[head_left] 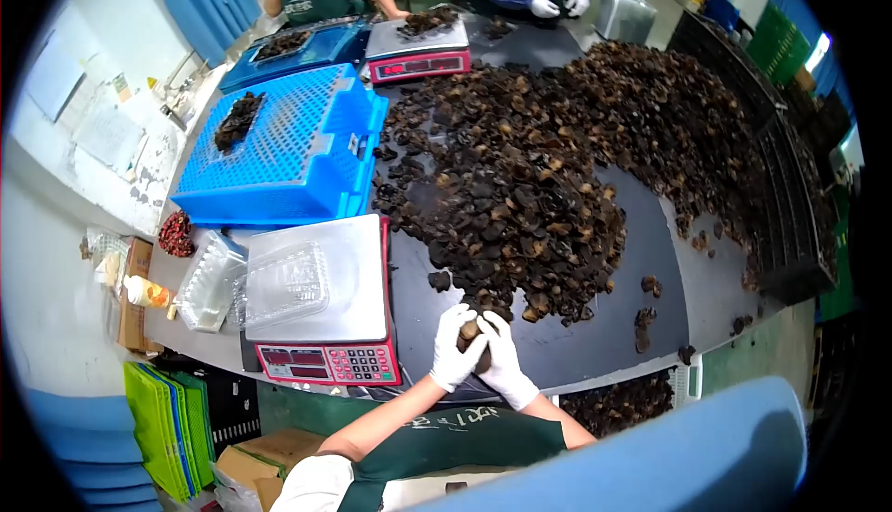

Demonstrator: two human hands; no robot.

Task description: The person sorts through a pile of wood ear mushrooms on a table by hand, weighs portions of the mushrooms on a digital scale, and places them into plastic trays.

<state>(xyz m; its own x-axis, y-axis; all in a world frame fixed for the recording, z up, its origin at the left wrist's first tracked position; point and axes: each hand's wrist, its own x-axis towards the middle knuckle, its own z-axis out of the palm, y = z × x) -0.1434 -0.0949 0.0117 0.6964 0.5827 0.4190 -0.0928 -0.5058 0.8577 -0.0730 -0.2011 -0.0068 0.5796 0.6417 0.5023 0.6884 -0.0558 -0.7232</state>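
Observation:
At the near edge of the dark table, both white-gloved hands come together around a few brown wood ear mushrooms (471, 333). My left hand (453, 348) curls around them from the left, and my right hand (506, 361) closes on them from the right. Just beyond my fingers spreads a large heap of dark brown mushrooms (520, 205). To the left of my hands stands a red-edged digital scale (363, 270), with a clear plastic tray (290, 282) on its metal plate. The undersides of the fingers are partly hidden.
An upturned blue crate (279, 154) bears a mushroom-filled tray. Behind it is another scale (418, 52). Stacked clear trays (212, 280) lie left. A black crate (790, 205) borders the heap at right. Two co-workers stand opposite, one with white-gloved hands (560, 5). A blue surface (669, 456) fills the lower right.

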